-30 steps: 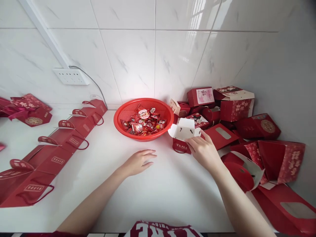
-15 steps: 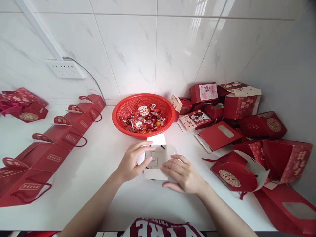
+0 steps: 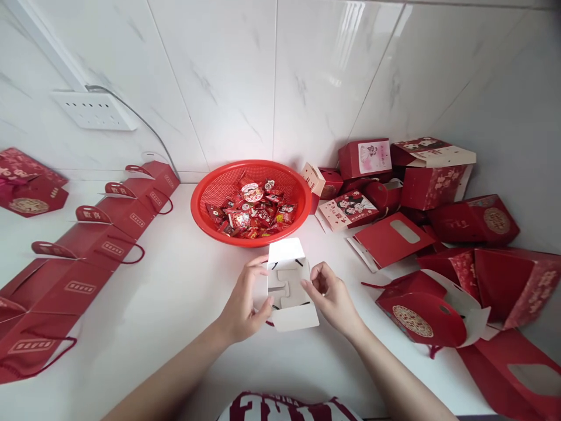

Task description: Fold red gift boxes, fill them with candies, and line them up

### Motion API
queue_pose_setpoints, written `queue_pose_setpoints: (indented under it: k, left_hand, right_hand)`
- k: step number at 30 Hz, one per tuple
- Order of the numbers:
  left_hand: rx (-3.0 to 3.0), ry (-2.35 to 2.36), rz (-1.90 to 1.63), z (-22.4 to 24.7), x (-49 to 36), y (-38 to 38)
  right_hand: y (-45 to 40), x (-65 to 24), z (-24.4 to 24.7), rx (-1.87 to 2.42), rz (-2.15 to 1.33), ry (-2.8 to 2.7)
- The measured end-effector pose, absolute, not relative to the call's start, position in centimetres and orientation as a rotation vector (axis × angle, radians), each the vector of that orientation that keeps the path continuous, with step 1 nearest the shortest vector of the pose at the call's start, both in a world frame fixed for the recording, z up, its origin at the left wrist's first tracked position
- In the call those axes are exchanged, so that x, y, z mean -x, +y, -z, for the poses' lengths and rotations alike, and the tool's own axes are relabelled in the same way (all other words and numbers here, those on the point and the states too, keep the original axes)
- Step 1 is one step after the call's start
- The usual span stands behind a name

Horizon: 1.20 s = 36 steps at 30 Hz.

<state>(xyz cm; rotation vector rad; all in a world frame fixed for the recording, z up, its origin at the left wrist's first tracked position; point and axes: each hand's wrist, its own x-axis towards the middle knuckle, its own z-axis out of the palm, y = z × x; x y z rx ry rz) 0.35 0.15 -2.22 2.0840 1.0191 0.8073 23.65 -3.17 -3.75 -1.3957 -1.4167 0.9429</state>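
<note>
A paper gift box [image 3: 295, 319] stands with its top open between my hands, just in front of the candy basket. Its white inside faces up, with the end flaps spread outward, interlocking tabs at the bottom and dark cord ends at the corners. My left hand [image 3: 249, 301] is closed round the box's left side, thumb toward the near corner. On the opposite side, my right hand [image 3: 335, 297] has its fingers curled and pinches the right wall with thumb and forefinger. The outer faces of the box are mostly hidden.
A red plastic basket [image 3: 228, 240] holds many wrapped candies [image 3: 263, 213]. Red gift boxes with cord handles [image 3: 79, 286] line the left side. Assorted red boxes [image 3: 385, 234] are piled on the right. A power socket [image 3: 94, 111] and cable are at the tiled wall.
The box has shifted slightly right and turned. My right hand has gone from loosely spread over its near right corner to pinching the right wall. The camera view has moved a little.
</note>
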Motion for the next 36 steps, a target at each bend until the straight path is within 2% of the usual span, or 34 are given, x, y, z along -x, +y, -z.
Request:
queue_pose_setpoints:
  k: [5,12,15,18,20,22,27,30,33,36]
  left_hand:
    - [-1.838,1.175,-0.750,2.9,-1.0,0.4]
    - [-1.805,1.098,-0.790,3.2,-0.7,1.3]
    - [-1.950,1.091,-0.840,3.3,-0.3,1.2]
    - [-2.062,1.058,-0.840,3.1,-0.1,1.0]
    - [-2.077,1.054,-0.833,2.9,-0.1,0.9]
    - [-2.071,1.057,-0.832,2.9,-0.2,0.9]
    - [-2.031,1.156,-0.938,3.1,-0.5,0.7]
    - [-1.945,1.243,-1.092,3.7,-0.7,0.6]
    - [-1.856,1.082,-1.135,4.5,-0.7,0.8]
    - [-1.697,0.849,-1.005,5.2,-0.7,1.4]
  right_hand:
    - [-3.5,-22.7,3.9,1.364,-1.087,-1.328]
    - [-4.9,-21.8,2.9,1.369,-1.085,-1.582]
    - [-4.4,-22.5,2.1,1.551,-0.813,-1.765]
    - [-3.1,-23.4,0.6,1.781,-0.337,-1.969]
    - [-2.1,-23.5,-0.7,1.807,-0.072,-2.128]
    - [-1.0,-23.1,-1.7,1.717,0.030,-2.307]
    - [1.4,-21.4,-2.4,1.595,-0.256,-2.661]
    - [2.4,-21.1,-1.9,1.577,-0.288,-2.680]
    - [2.9,-21.3,-1.3,1.503,-0.348,-2.646]
    - [2.6,-21.3,-1.3,1.384,-0.353,-2.528]
